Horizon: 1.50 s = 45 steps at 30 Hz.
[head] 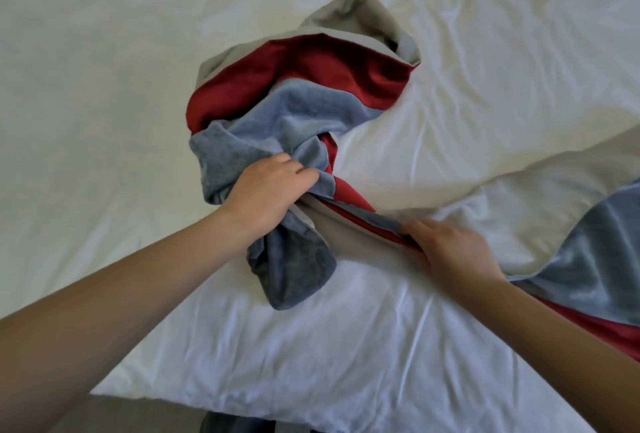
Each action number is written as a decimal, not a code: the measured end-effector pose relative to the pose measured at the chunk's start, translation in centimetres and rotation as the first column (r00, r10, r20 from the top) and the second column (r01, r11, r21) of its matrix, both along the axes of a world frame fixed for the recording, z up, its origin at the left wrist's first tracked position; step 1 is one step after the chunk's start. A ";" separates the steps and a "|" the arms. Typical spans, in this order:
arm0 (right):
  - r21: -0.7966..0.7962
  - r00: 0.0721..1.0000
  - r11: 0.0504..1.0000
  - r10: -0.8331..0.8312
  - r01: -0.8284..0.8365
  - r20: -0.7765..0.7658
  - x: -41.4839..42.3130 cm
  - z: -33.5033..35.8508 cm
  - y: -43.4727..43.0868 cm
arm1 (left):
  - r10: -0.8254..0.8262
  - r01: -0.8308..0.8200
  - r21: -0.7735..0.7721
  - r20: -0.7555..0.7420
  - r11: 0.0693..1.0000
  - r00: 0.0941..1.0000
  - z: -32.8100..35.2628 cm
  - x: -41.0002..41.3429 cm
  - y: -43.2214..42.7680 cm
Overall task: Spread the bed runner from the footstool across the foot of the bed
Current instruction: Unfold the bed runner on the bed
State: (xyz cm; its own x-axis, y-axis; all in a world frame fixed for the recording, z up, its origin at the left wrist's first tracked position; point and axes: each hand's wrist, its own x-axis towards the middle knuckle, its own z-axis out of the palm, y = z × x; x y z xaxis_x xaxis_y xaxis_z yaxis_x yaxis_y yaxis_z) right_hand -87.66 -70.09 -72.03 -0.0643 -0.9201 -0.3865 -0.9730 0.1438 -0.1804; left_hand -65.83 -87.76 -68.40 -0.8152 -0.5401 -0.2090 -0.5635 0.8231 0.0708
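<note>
The bed runner [304,93] is a long cloth of blue-grey velvet, red and beige bands. It lies bunched and twisted in a heap on the white bed [346,346], and another stretch of it lies flatter at the right edge. My left hand [266,190] grips a gathered fold of the blue-grey part, with a loose end hanging below the fist. My right hand [453,249] rests on the twisted strip where it runs rightward, fingers closed on its edge. The footstool is not in view.
The white duvet is creased, with a fold ridge running from the heap toward the upper right. The bed's near corner edge [145,394] drops to a grey floor at the bottom, where a dark object [235,424] shows partly.
</note>
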 end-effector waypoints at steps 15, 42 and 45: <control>-0.294 0.973 0.933 -0.162 0.205 0.163 3.2 3.1 -8.0 | 0.214 -0.269 -0.069 -0.432 0.961 0.876 1.4 6.0 -2.4; -0.388 0.970 0.894 0.163 -0.223 -0.182 17.2 6.2 -31.1 | 0.373 -0.464 -0.178 -0.384 0.868 0.845 1.7 14.9 -10.5; -0.361 0.938 0.869 0.282 -0.338 -0.199 22.1 7.4 -33.0 | 0.462 -0.544 -0.160 -0.369 0.823 0.807 2.6 19.4 -10.1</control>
